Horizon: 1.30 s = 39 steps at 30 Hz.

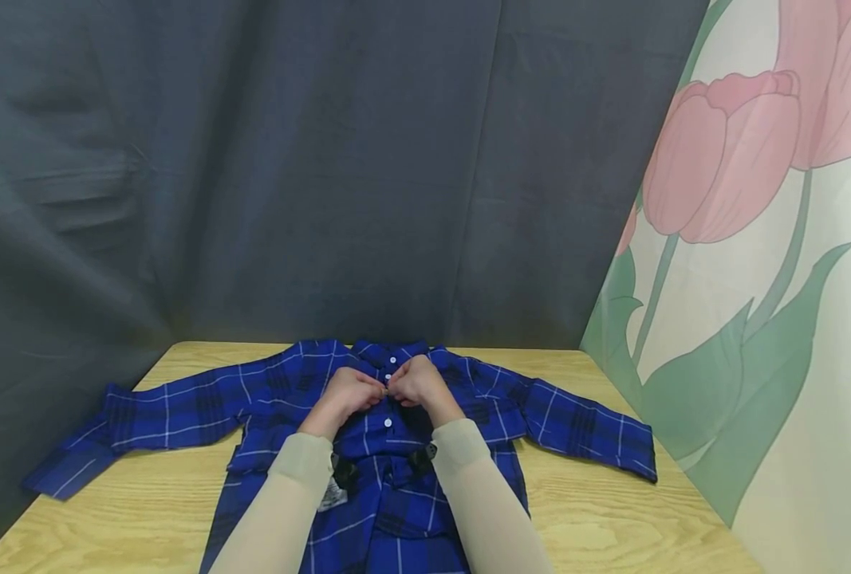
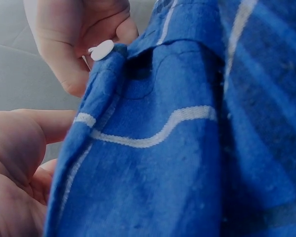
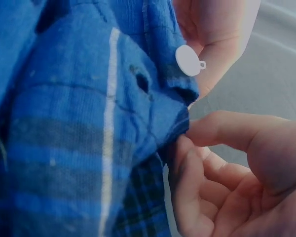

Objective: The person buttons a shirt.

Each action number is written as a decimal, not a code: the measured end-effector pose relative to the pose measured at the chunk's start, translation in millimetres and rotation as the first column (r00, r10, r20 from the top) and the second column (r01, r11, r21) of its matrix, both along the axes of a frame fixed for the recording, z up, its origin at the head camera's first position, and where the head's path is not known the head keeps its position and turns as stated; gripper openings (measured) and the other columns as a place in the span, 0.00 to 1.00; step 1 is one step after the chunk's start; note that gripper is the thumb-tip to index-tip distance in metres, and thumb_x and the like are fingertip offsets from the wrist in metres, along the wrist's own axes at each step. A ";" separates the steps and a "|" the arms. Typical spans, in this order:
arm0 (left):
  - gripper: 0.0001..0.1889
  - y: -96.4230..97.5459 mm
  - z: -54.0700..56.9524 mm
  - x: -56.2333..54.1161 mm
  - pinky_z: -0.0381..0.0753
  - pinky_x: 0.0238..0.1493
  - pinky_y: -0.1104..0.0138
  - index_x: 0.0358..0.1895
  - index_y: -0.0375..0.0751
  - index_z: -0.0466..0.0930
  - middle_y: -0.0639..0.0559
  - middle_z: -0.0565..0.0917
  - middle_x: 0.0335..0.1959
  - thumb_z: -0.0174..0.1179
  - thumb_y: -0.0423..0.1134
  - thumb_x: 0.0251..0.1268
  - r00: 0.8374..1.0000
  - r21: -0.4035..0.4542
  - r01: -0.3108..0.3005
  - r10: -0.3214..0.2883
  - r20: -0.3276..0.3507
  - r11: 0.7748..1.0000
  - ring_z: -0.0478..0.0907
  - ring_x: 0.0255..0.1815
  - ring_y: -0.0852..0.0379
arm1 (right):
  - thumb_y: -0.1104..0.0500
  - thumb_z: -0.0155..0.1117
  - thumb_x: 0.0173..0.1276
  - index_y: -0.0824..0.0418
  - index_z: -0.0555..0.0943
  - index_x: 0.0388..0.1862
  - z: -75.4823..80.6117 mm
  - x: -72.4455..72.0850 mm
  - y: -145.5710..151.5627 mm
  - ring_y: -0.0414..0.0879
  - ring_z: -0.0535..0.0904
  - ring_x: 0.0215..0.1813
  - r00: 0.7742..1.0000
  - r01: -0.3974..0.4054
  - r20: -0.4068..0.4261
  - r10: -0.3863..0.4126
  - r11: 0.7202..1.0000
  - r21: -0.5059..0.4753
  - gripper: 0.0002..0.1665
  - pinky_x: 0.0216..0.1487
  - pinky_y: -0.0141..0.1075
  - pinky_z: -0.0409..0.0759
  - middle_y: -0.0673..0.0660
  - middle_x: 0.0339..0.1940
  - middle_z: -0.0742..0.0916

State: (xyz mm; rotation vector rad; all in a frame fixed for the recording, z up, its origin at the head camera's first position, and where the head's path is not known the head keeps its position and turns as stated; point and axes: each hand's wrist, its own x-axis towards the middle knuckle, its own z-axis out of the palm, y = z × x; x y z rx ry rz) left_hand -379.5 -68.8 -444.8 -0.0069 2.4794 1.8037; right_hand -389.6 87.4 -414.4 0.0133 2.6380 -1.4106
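A blue plaid button-up shirt lies spread with both sleeves out to the sides. At its front opening, the left hand and right hand meet fingertip to fingertip. In the right wrist view, the right hand pinches the edge of the shirt front between thumb and finger, beside a buttonhole. Just above stands a white button, near the fingers of the left hand. The left wrist view has the left hand gripping the fabric edge, its fingertips partly hidden behind the cloth.
A wooden table carries the shirt; the left cuff reaches its left edge. Dark grey curtain hangs behind, and a tulip-patterned panel stands at right. Further white buttons run down the front. A pale label lies near the left forearm.
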 end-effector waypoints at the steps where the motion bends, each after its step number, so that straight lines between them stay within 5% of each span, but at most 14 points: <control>1: 0.08 -0.1 0.0 0.1 0.85 0.33 0.72 0.42 0.27 0.93 0.54 0.90 0.25 0.70 0.29 0.64 1.000 0.003 -0.003 0.003 0.001 1.000 0.84 0.27 0.65 | 0.70 0.72 0.66 0.68 0.90 0.37 -0.2 -0.3 0.4 0.41 0.82 0.28 1.000 -0.001 0.002 0.001 1.000 -0.011 0.02 0.35 0.37 0.91 0.52 0.24 0.85; 8: 0.09 -0.4 0.0 -0.4 0.83 0.33 0.74 0.44 0.24 0.91 0.57 0.88 0.24 0.71 0.28 0.65 1.000 0.055 -0.003 0.004 -0.014 0.998 0.82 0.26 0.66 | 0.71 0.71 0.68 0.72 0.89 0.45 -0.9 -3.5 7.0 0.44 0.87 0.33 0.998 -0.045 0.044 0.052 0.988 -0.151 0.08 0.46 0.44 0.94 0.58 0.33 0.91; 20: 0.09 -0.4 0.3 -1.6 0.85 0.35 0.74 0.44 0.25 0.92 0.54 0.91 0.28 0.71 0.29 0.66 1.000 0.064 -0.015 0.017 -0.023 0.998 0.84 0.27 0.66 | 0.72 0.73 0.69 0.73 0.88 0.47 -6.1 -7.2 15.7 0.42 0.86 0.32 0.993 -0.080 0.062 0.097 0.971 -0.225 0.09 0.42 0.39 0.93 0.56 0.32 0.91; 29: 0.11 -1.5 3.9 -1.0 0.88 0.38 0.70 0.41 0.28 0.92 0.52 0.92 0.27 0.71 0.33 0.61 1.000 0.063 -0.005 0.007 -0.028 0.998 0.86 0.29 0.62 | 0.71 0.73 0.67 0.70 0.88 0.44 -11.4 -12.1 16.1 0.42 0.88 0.34 0.996 -0.034 0.076 0.054 0.969 -0.244 0.07 0.42 0.38 0.93 0.57 0.34 0.92; 34: 0.11 -1.3 10.3 1.9 0.85 0.37 0.72 0.41 0.32 0.94 0.50 0.93 0.31 0.77 0.36 0.58 0.997 -0.051 0.006 -0.010 -0.081 0.999 0.85 0.30 0.63 | 0.72 0.73 0.65 0.70 0.89 0.43 -11.3 -13.1 16.0 0.42 0.88 0.34 0.997 -0.017 0.072 0.035 0.971 -0.240 0.07 0.42 0.38 0.93 0.55 0.32 0.91; 39: 0.10 1.9 13.0 3.6 0.84 0.43 0.65 0.38 0.37 0.96 0.45 0.95 0.38 0.81 0.38 0.54 0.987 -0.229 -0.031 -0.006 -0.158 0.973 0.85 0.38 0.56 | 0.72 0.73 0.65 0.70 0.89 0.43 -10.9 -13.0 16.3 0.40 0.87 0.33 0.996 -0.006 0.081 0.026 0.971 -0.238 0.08 0.43 0.38 0.93 0.54 0.30 0.90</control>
